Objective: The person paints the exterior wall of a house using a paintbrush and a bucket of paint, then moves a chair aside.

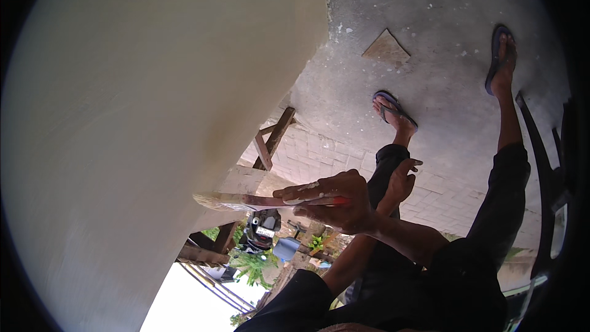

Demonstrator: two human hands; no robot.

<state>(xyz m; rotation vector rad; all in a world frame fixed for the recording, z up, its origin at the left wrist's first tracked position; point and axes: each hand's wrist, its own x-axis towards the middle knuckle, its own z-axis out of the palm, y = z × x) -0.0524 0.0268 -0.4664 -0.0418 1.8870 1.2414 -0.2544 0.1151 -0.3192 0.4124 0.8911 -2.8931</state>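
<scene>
My right hand (332,203) is closed round the handle of a paintbrush (257,201), its knuckles flecked with pale paint. The pale bristles (209,201) are at a smooth beige wall (123,117) that fills the left of the view; whether they touch it is unclear. My left hand (399,178) is lower down, behind the right arm and beside my left leg, with its index finger out and no object visible in it.
I stand in flip-flops on grey concrete (448,74) near a flat triangular scrap (386,49). Below the wall's edge are wooden beams (273,138), brick paving (332,163), a parked motorbike (261,230) and plants (252,267). A dark curved object (539,184) stands at right.
</scene>
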